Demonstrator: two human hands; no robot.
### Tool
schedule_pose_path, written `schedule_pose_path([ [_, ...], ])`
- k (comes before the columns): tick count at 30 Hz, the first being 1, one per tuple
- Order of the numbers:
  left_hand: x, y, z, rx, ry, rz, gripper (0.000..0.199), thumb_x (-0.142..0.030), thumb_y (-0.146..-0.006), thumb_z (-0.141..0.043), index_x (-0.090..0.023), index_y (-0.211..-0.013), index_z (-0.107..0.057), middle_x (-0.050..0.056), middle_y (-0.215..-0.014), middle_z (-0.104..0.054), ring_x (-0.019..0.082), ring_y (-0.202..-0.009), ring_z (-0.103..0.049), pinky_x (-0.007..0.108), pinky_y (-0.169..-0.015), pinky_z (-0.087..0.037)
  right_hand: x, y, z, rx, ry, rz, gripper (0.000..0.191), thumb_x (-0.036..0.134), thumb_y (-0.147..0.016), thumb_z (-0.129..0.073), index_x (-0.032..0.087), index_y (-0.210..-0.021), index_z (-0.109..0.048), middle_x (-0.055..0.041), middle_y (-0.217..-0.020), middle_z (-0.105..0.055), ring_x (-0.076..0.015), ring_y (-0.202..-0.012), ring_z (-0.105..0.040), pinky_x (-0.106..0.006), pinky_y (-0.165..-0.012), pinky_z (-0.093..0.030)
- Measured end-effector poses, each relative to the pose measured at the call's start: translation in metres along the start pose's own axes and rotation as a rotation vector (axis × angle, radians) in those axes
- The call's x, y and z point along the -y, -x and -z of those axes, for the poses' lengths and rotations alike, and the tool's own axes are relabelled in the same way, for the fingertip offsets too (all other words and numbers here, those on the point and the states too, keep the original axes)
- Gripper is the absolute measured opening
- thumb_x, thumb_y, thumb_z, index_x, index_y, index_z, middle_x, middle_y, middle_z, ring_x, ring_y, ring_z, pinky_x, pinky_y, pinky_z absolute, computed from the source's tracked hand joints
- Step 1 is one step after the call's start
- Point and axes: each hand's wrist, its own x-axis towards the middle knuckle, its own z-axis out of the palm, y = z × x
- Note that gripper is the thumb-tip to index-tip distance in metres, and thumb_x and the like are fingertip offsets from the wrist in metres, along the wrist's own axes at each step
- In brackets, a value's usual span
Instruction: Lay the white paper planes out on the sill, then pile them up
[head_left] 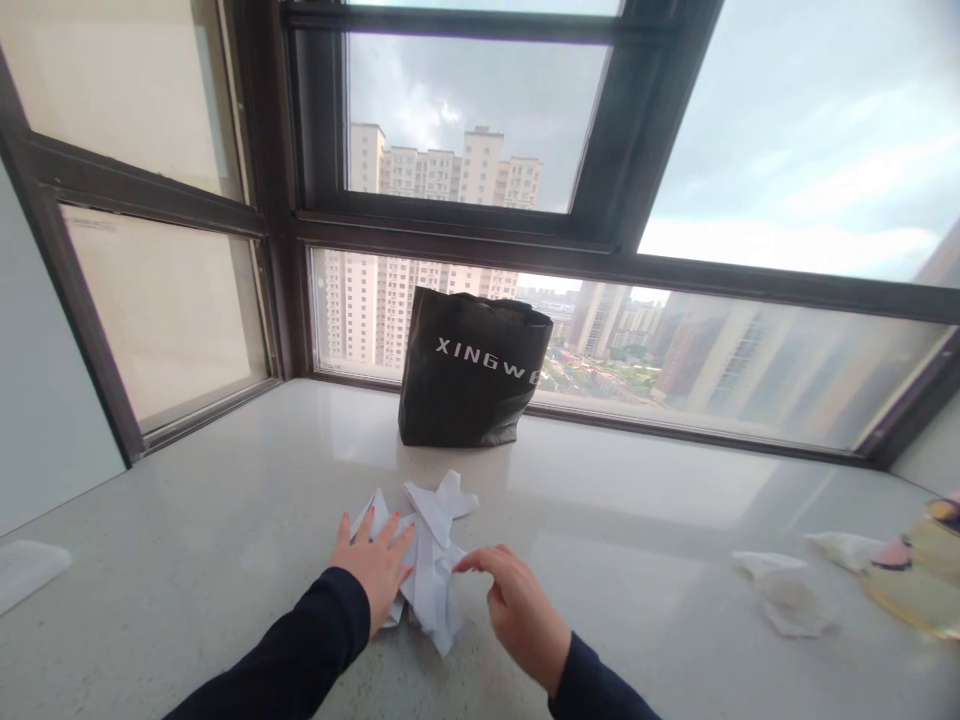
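Note:
Several torn, creased pieces of white paper (433,585) lie in a loose heap on the pale countertop. My left hand (375,565) rests on the left side of this heap, palm down with its fingers spread. At the heap's right edge is my right hand (525,605). Its index finger reaches out to the paper, the thumb stands apart from it, and the other fingers are curled under and partly hidden. I see nothing held in it.
A black bag (472,375) with white lettering stands upright behind the paper, near the window frame (712,435). Crumpled white tissues (791,595) and a yellowish, blurred object (919,575) lie at the right. A white item (30,570) is at the left edge.

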Motion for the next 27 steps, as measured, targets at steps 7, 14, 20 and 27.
schedule_pose_path([
  [7,-0.037,0.011,-0.006,-0.116,0.143,-0.312,0.059,-0.056,-0.079,-0.03,-0.023,-0.128,-0.031,0.008,-0.133,-0.029,0.033,-0.122,-0.017,0.061,-0.091,-0.013,-0.038,-0.06,0.0,0.004,0.25,-0.079,0.062,-0.006,-0.051,-0.032,0.009,-0.109,-0.049,-0.0117,-0.111,-0.054,-0.0186,-0.107,-0.044,-0.034,-0.092,-0.031],
  [14,-0.015,0.002,-0.03,-0.054,0.142,-0.156,0.048,-0.038,-0.082,-0.037,-0.022,-0.127,-0.033,0.007,-0.131,-0.032,0.033,-0.12,-0.023,0.065,-0.09,-0.011,-0.017,-0.065,-0.031,0.108,0.235,0.038,0.056,-0.005,-0.054,-0.037,0.012,-0.104,-0.055,-0.0081,-0.11,-0.057,-0.0175,-0.107,-0.045,-0.029,-0.093,-0.031],
  [20,0.019,0.003,-0.024,-0.009,0.06,-0.096,0.045,-0.026,-0.076,-0.043,-0.02,-0.121,-0.043,0.008,-0.127,-0.039,0.032,-0.119,-0.028,0.06,-0.092,-0.015,0.002,-0.068,-0.039,0.075,0.179,0.03,0.047,-0.004,-0.057,-0.036,0.016,-0.092,-0.059,-0.0063,-0.096,-0.061,-0.018,-0.096,-0.05,-0.031,-0.086,-0.035],
  [27,0.04,-0.009,0.024,-0.186,0.129,0.043,0.043,-0.034,-0.084,-0.029,-0.02,-0.122,-0.04,0.008,-0.125,-0.042,0.026,-0.117,-0.033,0.049,-0.091,-0.028,0.003,-0.059,-0.026,-0.022,0.099,0.031,0.033,0.001,-0.068,-0.038,0.016,-0.092,-0.055,-0.0067,-0.093,-0.058,-0.0174,-0.092,-0.049,-0.031,-0.081,-0.038],
])
